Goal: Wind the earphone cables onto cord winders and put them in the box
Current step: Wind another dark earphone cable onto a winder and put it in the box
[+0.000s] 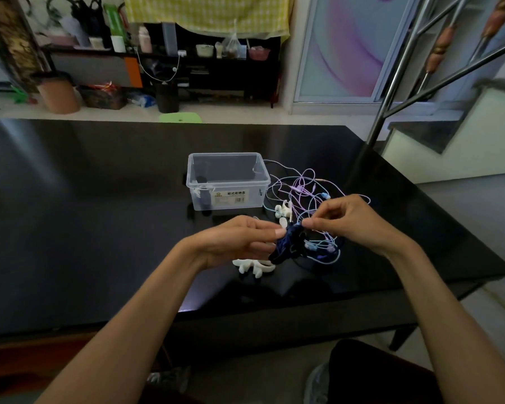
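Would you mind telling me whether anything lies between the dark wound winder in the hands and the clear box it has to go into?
Nothing solid blocks it. The dark winder, gripped by the left hand and right hand, is held above the table. The box is open-topped. Only loose cables and a white winder lie beside it.

Black table (99,228) bears box (228,196), cables (301,185), winders (255,266).

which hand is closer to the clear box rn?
Left. The left hand is just in front of the clear box, below its front wall. The right hand is off to the box's right, over the tangled cables.
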